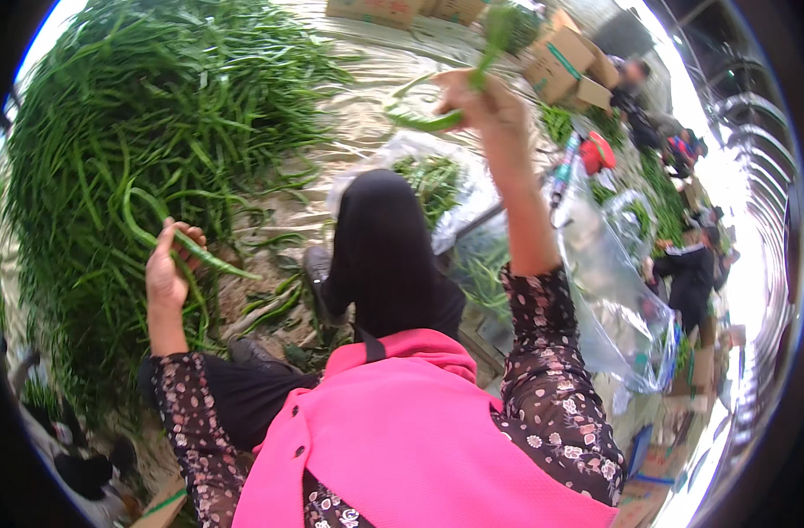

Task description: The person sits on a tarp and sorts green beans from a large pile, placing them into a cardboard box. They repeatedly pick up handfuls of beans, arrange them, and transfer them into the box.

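Observation:
My left hand (171, 264) grips a long, curled green chili pepper (214, 261) at the near edge of a large heap of green chili peppers (197, 119). Raised at the upper right, my right hand (491, 105) holds green peppers (435, 122); one end sticking up past the fingers is blurred. Below the right hand, beyond my knee, a clear plastic bag (471, 175) lies spread with more peppers (432, 185) in it. Between my shoes, loose peppers (280, 307) and leaves lie on the ground.
Open cardboard boxes (567, 59) stand at the upper right, with more boxes (375, 10) along the top. A clear plastic sheet (600, 277) drapes to my right, near a red bag (596, 152). Several people work at the right, including one in dark clothing (689, 277).

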`<state>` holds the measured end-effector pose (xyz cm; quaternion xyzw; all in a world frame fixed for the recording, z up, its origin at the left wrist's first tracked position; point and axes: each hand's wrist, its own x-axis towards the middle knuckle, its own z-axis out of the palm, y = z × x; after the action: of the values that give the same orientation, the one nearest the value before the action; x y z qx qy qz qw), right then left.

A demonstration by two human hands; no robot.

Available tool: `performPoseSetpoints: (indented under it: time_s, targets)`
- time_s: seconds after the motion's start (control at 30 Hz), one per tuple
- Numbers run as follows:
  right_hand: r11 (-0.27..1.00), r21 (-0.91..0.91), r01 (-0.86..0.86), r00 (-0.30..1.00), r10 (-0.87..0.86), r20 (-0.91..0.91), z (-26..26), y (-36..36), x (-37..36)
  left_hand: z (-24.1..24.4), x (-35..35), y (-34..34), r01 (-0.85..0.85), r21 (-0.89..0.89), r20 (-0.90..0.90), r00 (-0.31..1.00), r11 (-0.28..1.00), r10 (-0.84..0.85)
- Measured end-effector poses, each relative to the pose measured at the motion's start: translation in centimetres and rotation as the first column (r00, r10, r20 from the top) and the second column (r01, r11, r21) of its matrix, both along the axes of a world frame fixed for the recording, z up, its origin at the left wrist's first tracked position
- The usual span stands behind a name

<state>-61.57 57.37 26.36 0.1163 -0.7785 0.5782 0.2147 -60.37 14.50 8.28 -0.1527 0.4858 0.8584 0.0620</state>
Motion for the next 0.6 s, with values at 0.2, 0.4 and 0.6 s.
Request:
performPoseSetpoints:
  time_s: [0.2,0.4,0.6]
  targets:
    - [0.485,0.293,0.824,0.564,-0.654,-0.504,5.5,16.1,12.7,0.2,0.4,1.0,-0.033,0.204,0.051,0.998,0.978,0.023]
    - [0.26,0.84,0.476,0.483,-0.876,-0.003,1.5,24.7,23.0,2.6,-1.2,5.6,0.178,0.322,-0.066,0.984,0.93,-0.165]
    - [0.961,0.187,0.203,0.978,-0.209,0.013,1.2,4.3,13.0,2.9,0.0,6.0,0.191,0.329,-0.168,0.976,0.925,-0.142]
